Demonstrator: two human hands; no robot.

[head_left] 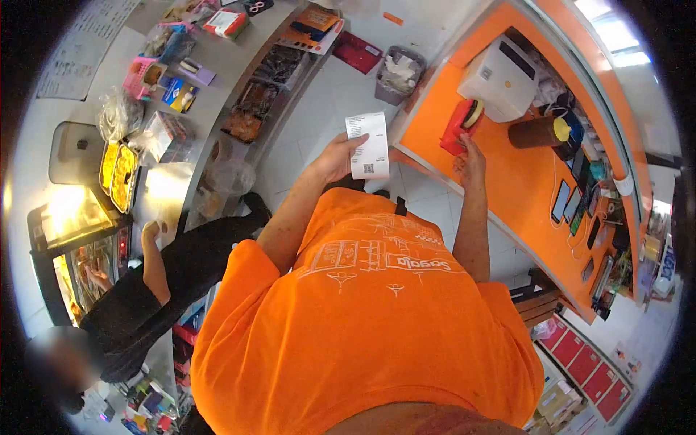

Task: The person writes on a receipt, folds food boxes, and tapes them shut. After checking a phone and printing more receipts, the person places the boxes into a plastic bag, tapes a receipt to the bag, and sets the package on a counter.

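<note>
A printed white receipt [371, 148] with a small square code hangs from my left hand [337, 157], whose fingers are closed on its left edge. Over the corner of the orange counter [500, 174], my right hand [470, 161] has its fingers bent against the lower end of a red stapler-like object [457, 127]. A pale curved strip shows along that object's upper side. Behind it stands a white boxy machine [496, 80].
On the counter are a brown jug with a yellow lid [536, 133], phones [560, 201] and cables. A bin [399, 76] stands beyond the counter's corner. At left, a co-worker in black [138, 304] stands beside a metal counter [206, 98] holding baskets and a food tray.
</note>
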